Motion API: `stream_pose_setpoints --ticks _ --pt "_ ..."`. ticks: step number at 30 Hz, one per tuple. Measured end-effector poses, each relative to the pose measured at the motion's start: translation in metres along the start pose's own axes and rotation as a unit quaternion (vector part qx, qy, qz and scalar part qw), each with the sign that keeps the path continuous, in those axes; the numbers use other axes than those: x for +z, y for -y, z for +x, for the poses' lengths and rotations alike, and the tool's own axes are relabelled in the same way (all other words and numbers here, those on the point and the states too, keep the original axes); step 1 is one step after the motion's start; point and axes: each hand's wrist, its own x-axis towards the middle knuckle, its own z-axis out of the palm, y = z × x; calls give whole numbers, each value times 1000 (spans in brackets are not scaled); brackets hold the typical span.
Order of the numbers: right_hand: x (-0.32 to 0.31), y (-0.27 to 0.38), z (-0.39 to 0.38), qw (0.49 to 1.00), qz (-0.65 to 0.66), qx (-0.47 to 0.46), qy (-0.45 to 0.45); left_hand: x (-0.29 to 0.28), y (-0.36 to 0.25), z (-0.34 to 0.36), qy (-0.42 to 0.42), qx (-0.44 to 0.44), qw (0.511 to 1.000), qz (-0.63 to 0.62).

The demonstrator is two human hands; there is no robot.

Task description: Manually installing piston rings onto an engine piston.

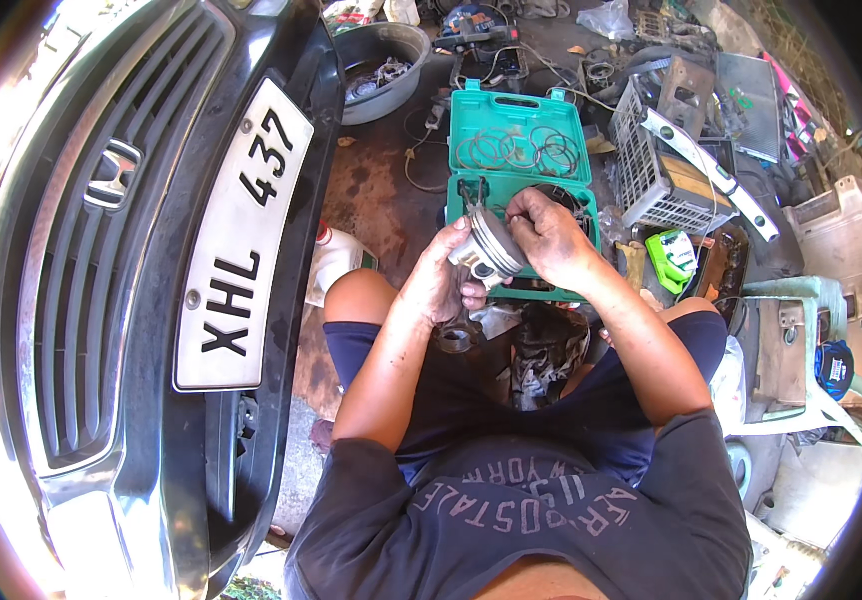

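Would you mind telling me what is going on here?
A person seated beside the front of a dark car is handling a metal piston. The left grip holds it, while the right grip is at its grooved end; whether it pinches anything there is hard to tell. Just ahead, a green case lies open, with several thin rings in its lid.

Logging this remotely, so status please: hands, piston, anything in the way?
Left hand gripping piston. Right hand at piston's grooved end, fingertip contact unclear. Piston tilted, overlapping open teal case in view. Nothing visibly blocking.
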Motion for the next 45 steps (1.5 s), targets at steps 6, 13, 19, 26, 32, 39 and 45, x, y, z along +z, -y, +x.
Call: stream_pose_setpoints --ticks 6,13,19,26,32,39,45 --pt "4 -6 2 996 76 -19 -48 4 -1 -4 -10 39 999 25" --pt "3 1 -3 998 65 -11 -15 1 3 -4 -4 53 999 1" --pt "5 9 -6 993 11 -93 -78 3 3 -5 -15 75 997 2" --pt "2 1 -6 933 357 -35 -7 4 3 -1 -15 156 985 76" --pt "4 19 -13 971 235 0 -52 6 10 4 -5 260 947 187" --pt "-13 29 -12 909 413 39 44 -8 17 12 -16 357 900 250" --pt "-15 39 -18 939 335 -43 66 6 14 7 -64 402 843 352"
